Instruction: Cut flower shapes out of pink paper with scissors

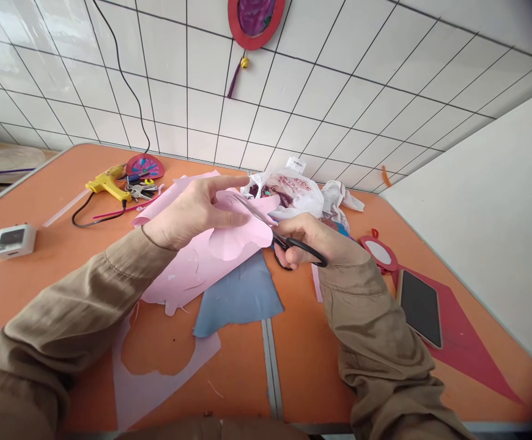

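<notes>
My left hand (202, 211) pinches a cut piece of pink paper (238, 237) with a rounded outline, thumb on top. In my right hand (307, 235) are black-handled scissors (297, 244), fingers wrapped through the handles. Their metal blades lie across the upper part of the held pink piece, pointing up and left. Beneath it a larger pink sheet (178, 275) lies on the table with small scraps on it. A blue-grey sheet (241, 299) sticks out from under the pink sheet. Nearer me lies a pale pink offcut (156, 391) with a curved cut-out.
On the orange table (238, 379), a yellow glue gun (110, 183), keys (142, 191) and a white charger (14, 240) stand left. A white plastic bag (298, 192) sits behind my hands. Right are a phone (421, 307), red paper (468, 342) and a red-rimmed oval (379, 252).
</notes>
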### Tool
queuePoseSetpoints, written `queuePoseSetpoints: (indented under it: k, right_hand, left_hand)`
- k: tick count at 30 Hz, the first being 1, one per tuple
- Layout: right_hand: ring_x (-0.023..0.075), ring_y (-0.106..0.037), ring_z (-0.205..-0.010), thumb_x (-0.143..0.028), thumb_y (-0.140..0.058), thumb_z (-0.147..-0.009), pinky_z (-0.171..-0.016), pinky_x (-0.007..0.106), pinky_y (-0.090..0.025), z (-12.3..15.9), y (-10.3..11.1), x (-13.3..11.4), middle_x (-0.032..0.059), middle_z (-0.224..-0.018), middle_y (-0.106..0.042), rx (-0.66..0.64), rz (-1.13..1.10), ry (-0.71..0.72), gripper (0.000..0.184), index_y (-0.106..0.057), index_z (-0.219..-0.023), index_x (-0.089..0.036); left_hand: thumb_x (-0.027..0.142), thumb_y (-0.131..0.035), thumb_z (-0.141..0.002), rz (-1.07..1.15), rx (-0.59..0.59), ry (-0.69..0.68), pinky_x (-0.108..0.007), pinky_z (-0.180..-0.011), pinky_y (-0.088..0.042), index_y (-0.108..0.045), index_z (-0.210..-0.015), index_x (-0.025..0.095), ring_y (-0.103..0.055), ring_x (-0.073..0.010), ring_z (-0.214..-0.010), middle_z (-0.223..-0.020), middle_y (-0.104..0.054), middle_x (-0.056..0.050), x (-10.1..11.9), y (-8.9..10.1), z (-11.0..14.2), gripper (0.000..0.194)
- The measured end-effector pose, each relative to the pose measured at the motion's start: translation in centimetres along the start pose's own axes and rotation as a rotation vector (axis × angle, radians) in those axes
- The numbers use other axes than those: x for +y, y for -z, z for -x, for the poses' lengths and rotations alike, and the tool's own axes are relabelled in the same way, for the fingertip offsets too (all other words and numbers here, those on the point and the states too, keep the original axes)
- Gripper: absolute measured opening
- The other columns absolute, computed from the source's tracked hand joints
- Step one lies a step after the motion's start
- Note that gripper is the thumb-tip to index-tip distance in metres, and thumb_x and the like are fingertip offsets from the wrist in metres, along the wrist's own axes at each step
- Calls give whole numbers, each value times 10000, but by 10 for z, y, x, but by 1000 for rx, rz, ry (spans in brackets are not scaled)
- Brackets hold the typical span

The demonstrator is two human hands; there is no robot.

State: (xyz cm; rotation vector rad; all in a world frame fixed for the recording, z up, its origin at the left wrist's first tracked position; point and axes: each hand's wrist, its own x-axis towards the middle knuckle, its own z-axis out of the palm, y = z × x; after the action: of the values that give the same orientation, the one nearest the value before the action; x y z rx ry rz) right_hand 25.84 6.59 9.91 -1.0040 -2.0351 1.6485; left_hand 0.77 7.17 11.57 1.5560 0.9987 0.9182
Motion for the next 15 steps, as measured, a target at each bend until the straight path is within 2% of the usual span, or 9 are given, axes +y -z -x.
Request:
queuePoseSetpoints:
  k: [2,5,11,15]
  right_hand:
    - [90,-486,-438,-696,-821,-645,-377,221,-384,0,0,0,-20,-580,-569,6,7,-15,773,-680,-1076,-71]
    - [88,-488,-447,-685,-824,-653,-390,223,-402,1,0,-1,-29,-587,-561,9,6,-24,793,-668,-1120,-63]
    - [65,-451,-428,-693,-825,-648,-368,202,-339,-1,2,5,-30,-590,-546,-25,-10,48,695,-691,-967,-90]
    - [69,-465,-420,-686,-823,-659,-362,199,-345,-3,3,9,-28,-585,-556,-39,-16,62,684,-692,-974,-93]
  left_hand:
    - [205,-796,-717,-4,-29,-1,-281,-590,-448,-624,-1383,179,-600,-149,-632,-657,-640,26,1,3,1,688]
    - [231,-750,-759,-37,-19,-32,-277,-584,-452,-642,-1363,176,-618,-160,-648,-697,-676,2,1,7,2,615]
    - [321,-794,-746,-23,-20,5,-248,-492,-430,-653,-1345,201,-648,-169,-645,-832,-748,-48,-1,11,2,628]
    - [297,-864,-685,51,-53,6,-258,-565,-483,-648,-1335,199,-690,-197,-740,-926,-763,-58,1,11,2,692]
